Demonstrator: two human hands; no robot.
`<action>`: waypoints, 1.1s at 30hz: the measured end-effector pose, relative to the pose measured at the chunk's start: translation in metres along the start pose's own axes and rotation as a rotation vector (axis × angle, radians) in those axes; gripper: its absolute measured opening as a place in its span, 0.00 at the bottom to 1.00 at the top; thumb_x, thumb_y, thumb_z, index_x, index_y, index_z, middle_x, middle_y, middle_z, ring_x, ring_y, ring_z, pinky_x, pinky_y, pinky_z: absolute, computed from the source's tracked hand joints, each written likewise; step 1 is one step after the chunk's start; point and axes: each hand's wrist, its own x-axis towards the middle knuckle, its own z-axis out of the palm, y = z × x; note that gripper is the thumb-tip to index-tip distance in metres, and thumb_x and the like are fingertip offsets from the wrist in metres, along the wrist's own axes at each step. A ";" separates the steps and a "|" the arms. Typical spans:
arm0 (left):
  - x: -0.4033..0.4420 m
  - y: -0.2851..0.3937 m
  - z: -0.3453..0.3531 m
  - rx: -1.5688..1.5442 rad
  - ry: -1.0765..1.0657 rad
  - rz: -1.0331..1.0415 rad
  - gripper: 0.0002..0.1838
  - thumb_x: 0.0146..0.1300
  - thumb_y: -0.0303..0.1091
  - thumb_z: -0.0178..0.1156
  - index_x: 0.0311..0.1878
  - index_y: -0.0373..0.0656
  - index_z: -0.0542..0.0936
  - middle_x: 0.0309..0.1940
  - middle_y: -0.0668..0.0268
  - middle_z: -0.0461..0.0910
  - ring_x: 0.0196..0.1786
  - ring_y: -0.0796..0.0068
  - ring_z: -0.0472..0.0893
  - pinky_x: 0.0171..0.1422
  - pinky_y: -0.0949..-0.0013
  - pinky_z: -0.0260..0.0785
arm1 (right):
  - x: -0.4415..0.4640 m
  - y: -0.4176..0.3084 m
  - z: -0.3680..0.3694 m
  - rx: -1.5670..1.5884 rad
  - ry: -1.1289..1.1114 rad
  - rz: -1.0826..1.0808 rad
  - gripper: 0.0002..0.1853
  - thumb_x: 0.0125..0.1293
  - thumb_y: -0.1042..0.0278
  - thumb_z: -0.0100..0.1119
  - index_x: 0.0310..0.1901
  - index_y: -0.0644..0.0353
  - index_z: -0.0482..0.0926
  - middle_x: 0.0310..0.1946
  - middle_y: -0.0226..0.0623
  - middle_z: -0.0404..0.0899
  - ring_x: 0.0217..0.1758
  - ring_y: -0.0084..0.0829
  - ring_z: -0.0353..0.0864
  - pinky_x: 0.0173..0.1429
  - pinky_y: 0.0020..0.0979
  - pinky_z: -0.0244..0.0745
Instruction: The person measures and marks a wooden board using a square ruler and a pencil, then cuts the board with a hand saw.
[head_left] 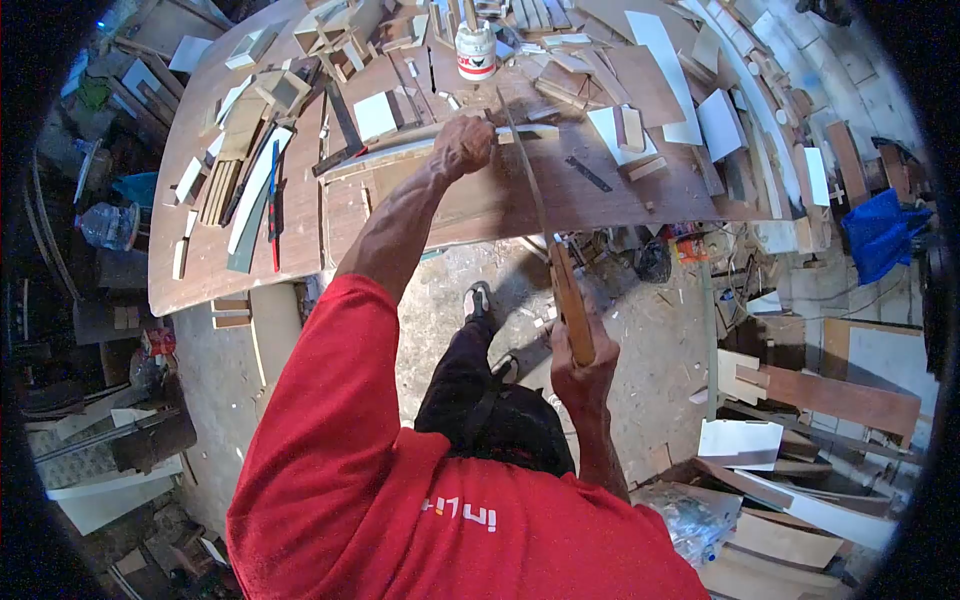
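Observation:
My right hand [587, 362] is wrapped round the wooden handle of a handsaw [566, 295], below the front edge of the worktable. Its long narrow blade points away from me and lies across a pale wood strip [540, 132]. Just left of the blade, my left hand [464, 146] is closed over the strip and presses it to the tabletop; the fingertips are partly hidden. To the left, a dark try square [343, 125] rests close to the strip. A flat dark metal piece [588, 174] lies right of the blade.
The brown worktable [450, 215] carries many wood offcuts and white panels. A white glue tub [476, 52] stands at the back. A red and blue pencil-like stick [275, 205] lies at left. Board stacks [840, 400] crowd the right side, and a blue cloth [884, 230] hangs there.

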 end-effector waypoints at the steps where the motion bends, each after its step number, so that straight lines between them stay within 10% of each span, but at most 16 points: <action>1: -0.002 0.000 0.004 -0.029 0.064 0.013 0.11 0.55 0.32 0.54 0.32 0.39 0.84 0.33 0.48 0.83 0.39 0.47 0.84 0.46 0.52 0.77 | -0.006 0.001 0.000 -0.011 0.013 0.004 0.21 0.60 0.73 0.54 0.56 0.66 0.74 0.20 0.51 0.75 0.22 0.44 0.80 0.29 0.38 0.73; 17: 0.009 -0.011 -0.001 -0.059 0.159 0.016 0.09 0.50 0.30 0.56 0.30 0.39 0.84 0.32 0.46 0.83 0.40 0.47 0.84 0.45 0.52 0.77 | 0.030 0.011 0.018 0.036 -0.063 0.183 0.20 0.59 0.75 0.57 0.55 0.68 0.76 0.35 0.45 0.83 0.35 0.28 0.81 0.40 0.32 0.75; 19: 0.019 -0.019 0.004 -0.009 0.098 0.052 0.07 0.51 0.33 0.57 0.27 0.43 0.83 0.27 0.51 0.82 0.33 0.52 0.83 0.40 0.54 0.77 | 0.016 0.021 0.020 -0.102 0.052 -0.145 0.21 0.59 0.75 0.59 0.55 0.69 0.76 0.34 0.44 0.83 0.35 0.27 0.81 0.41 0.30 0.76; 23: 0.014 -0.014 -0.004 -0.028 0.088 0.054 0.07 0.51 0.33 0.57 0.25 0.44 0.82 0.26 0.51 0.82 0.33 0.51 0.83 0.39 0.54 0.76 | -0.011 0.007 -0.002 0.136 0.093 0.201 0.21 0.62 0.73 0.59 0.56 0.72 0.75 0.37 0.44 0.83 0.37 0.30 0.82 0.42 0.30 0.77; 28: 0.014 -0.017 0.003 -0.029 0.182 0.110 0.07 0.51 0.33 0.57 0.26 0.41 0.81 0.25 0.50 0.81 0.32 0.50 0.83 0.37 0.52 0.75 | -0.007 0.020 0.001 0.116 0.135 -0.083 0.24 0.61 0.77 0.58 0.61 0.66 0.73 0.25 0.40 0.83 0.22 0.26 0.80 0.26 0.29 0.74; 33: 0.016 -0.015 -0.005 -0.078 0.019 0.010 0.10 0.52 0.32 0.56 0.30 0.38 0.84 0.31 0.47 0.83 0.38 0.47 0.84 0.44 0.52 0.77 | -0.014 0.014 0.000 0.091 0.050 0.099 0.25 0.61 0.77 0.57 0.62 0.65 0.73 0.19 0.34 0.78 0.19 0.21 0.76 0.24 0.27 0.70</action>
